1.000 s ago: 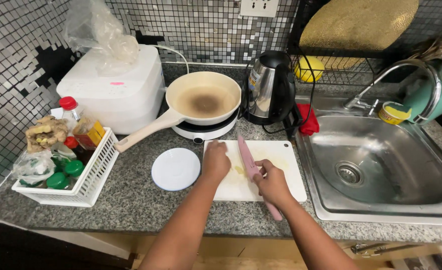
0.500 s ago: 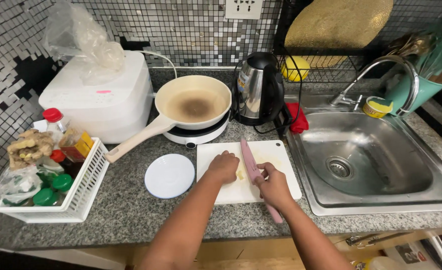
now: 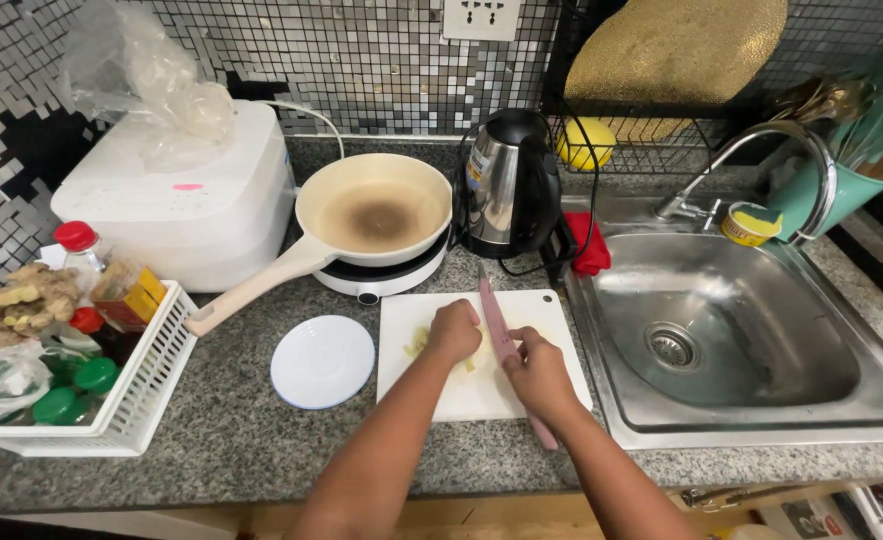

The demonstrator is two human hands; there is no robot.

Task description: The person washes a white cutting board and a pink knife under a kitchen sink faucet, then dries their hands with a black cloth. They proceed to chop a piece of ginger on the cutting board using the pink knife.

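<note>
Right hand (image 3: 539, 372): clenched round the handle of a pink knife (image 3: 499, 330), blade pointing away from the person and lying just beside the left hand. Left hand (image 3: 454, 331): curled, fingers pressing down on pale chopped food (image 3: 420, 343), which lies on the white board (image 3: 552, 318) under and to the left of that hand. Food: judged light, soft, moist, likely slippery; best pinned from above with fingertips tucked back from the blade. Knife: stiff, light, sharp; take by the handle only. Left of the hands, off the board: round white plate (image 3: 323, 360); further left, white basket (image 3: 140, 392) of bottles and packets. Beyond the hands: cream pan (image 3: 373, 209) on a small cooker, dark kettle (image 3: 508, 186), white appliance (image 3: 187, 200) with a plastic bag on top. Right of the hands: steel sink (image 3: 752, 340) with tap. Table (image 3: 232, 440): speckled grey stone, hard and smooth. Room: kitchen, mirrored mosaic wall behind, dish rack at the far right.
</note>
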